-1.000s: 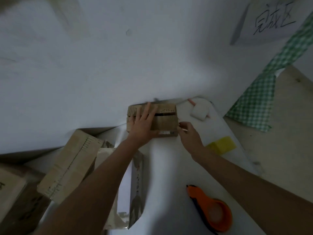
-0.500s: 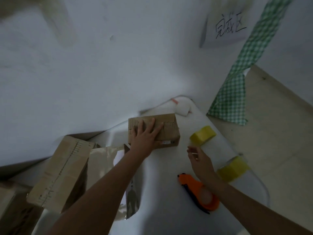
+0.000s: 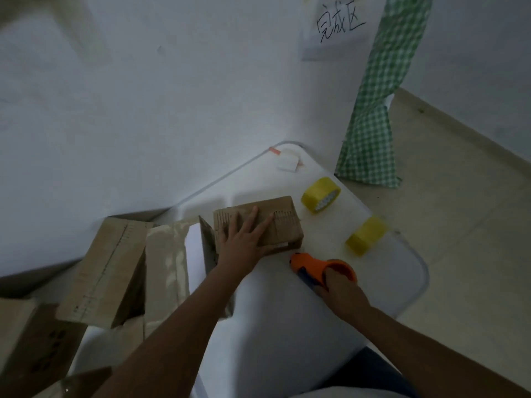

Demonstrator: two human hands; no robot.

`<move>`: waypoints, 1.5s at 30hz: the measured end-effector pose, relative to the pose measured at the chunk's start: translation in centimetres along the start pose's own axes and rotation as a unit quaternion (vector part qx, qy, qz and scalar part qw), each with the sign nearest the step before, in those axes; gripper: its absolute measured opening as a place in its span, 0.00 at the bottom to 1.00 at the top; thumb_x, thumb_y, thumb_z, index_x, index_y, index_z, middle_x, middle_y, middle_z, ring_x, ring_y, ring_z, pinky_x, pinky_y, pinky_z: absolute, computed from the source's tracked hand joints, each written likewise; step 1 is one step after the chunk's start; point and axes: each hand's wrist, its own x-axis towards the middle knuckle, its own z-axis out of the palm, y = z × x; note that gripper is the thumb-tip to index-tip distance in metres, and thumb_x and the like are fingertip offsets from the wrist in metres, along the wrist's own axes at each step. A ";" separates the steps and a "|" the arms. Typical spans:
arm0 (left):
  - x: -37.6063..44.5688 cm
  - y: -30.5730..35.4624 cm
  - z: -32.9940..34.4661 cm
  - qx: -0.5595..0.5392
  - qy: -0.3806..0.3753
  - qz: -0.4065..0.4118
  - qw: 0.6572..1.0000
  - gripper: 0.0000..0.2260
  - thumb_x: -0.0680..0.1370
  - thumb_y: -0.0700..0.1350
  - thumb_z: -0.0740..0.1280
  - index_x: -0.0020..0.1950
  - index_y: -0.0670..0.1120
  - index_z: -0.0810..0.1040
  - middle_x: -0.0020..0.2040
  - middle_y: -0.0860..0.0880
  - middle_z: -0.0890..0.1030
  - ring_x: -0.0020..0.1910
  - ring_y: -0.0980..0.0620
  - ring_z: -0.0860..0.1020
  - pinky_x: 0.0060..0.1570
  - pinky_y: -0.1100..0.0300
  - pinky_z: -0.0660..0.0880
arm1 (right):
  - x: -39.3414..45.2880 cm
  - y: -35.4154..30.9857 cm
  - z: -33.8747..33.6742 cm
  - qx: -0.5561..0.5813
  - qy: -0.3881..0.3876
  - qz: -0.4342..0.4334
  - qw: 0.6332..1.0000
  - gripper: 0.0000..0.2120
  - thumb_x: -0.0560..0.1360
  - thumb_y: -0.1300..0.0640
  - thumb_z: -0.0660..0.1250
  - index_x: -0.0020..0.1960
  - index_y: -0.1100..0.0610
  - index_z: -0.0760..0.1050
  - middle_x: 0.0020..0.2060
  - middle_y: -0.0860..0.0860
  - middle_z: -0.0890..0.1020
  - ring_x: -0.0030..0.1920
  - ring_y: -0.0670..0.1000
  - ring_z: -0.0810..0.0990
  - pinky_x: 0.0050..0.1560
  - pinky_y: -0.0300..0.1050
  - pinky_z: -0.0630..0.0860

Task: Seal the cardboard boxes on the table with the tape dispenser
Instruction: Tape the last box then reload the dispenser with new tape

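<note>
The dispenser (image 3: 316, 268), which lay untouched on the table (image 3: 287, 326) half a second ago, is now grasped by the right hand (image 3: 342, 291), whose fingers are curled round its orange body just beside the box (image 3: 275, 222). The box is kept pinned flat under the spread, straight fingers of the left hand (image 3: 244, 242), its flaps closed. Taping is judged about to begin; no tape is seen laid on it yet.

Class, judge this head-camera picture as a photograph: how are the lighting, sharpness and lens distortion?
Head view: dim and bluish, without glare; wide-angle bending curves the white table edge; the nearer yellow tape roll is smeared by blur; the small cardboard box and orange tape dispenser look soft.
</note>
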 end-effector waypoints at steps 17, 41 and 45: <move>-3.2 1.7 1.7 0.032 -0.036 0.117 0.992 0.36 0.64 0.79 0.34 0.72 0.74 0.37 0.77 0.65 0.35 0.78 0.37 0.35 0.69 0.27 0.47 | -5.5 -1.1 -9.5 0.197 0.285 -0.089 0.934 0.25 0.74 0.37 0.59 0.32 0.58 0.68 0.25 0.52 0.72 0.25 0.47 0.71 0.26 0.36 0.65; -7.6 3.8 -0.7 -0.737 -0.135 -0.116 0.652 0.15 0.82 0.49 0.64 0.58 0.39 0.81 0.51 0.39 0.84 0.49 0.47 0.82 0.46 0.58 0.79 | -6.8 -3.2 -7.6 0.080 0.271 -0.099 0.954 0.22 0.71 0.31 0.55 0.33 0.49 0.68 0.28 0.48 0.75 0.29 0.44 0.76 0.27 0.37 0.67; -7.7 3.6 -1.0 -0.745 -0.114 -0.109 0.648 0.09 0.81 0.44 0.65 0.51 0.40 0.82 0.45 0.42 0.84 0.43 0.50 0.82 0.43 0.59 0.79 | -6.7 -3.4 -7.7 0.050 0.260 -0.083 0.961 0.25 0.73 0.31 0.55 0.37 0.52 0.73 0.30 0.48 0.77 0.30 0.44 0.76 0.27 0.36 0.66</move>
